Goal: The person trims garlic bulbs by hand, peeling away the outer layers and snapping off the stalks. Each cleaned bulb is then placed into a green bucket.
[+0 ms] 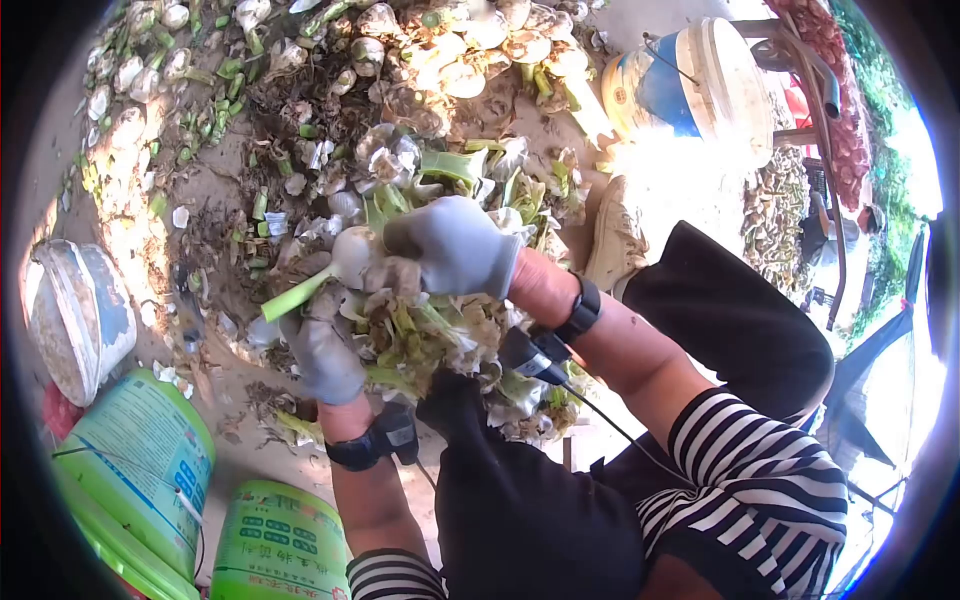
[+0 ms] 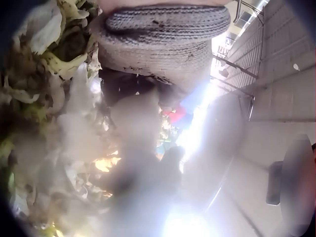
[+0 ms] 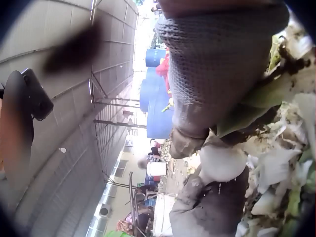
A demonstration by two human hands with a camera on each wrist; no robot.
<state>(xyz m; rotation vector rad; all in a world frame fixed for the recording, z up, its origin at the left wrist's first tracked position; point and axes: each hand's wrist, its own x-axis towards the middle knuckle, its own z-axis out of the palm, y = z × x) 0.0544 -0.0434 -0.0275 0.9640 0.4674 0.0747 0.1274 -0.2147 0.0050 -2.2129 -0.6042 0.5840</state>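
Dusty ground (image 1: pixel 225 180) held countless round, papery garlic bulbs (image 1: pixel 465 75), two green plastic buckets (image 1: pixel 275 535) and two blue-and-white pails (image 1: pixel 690 85). Above crumpled leaves (image 1: pixel 430 340), two knit-gloved hands met at one smooth bulb (image 1: pixel 353 257): the right hand (image 1: pixel 455 245) pinched it, fingers bent; the left hand (image 1: pixel 325 355) curled its fingers around the underside.
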